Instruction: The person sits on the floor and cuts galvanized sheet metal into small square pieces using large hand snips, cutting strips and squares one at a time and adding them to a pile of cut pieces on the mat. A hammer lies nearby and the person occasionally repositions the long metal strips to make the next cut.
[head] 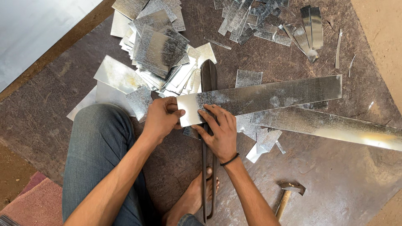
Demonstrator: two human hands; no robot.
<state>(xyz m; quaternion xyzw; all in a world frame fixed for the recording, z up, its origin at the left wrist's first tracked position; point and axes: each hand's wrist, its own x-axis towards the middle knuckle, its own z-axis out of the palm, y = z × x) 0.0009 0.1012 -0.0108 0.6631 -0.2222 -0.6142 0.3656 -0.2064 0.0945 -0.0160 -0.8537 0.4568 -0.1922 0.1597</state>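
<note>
A long galvanized metal strip lies across large dark tin shears on the floor. My left hand grips the strip's near end by its left edge. My right hand presses flat on the strip's lower edge, fingers spread, right above the shears' long handles. The shears' blades point away from me, under the strip. My bare foot rests by the handles.
A heap of cut square metal pieces sits at the upper left, narrow offcuts at the top. A second long strip lies to the right. A hammer lies at the lower right. My bent knee is on the left.
</note>
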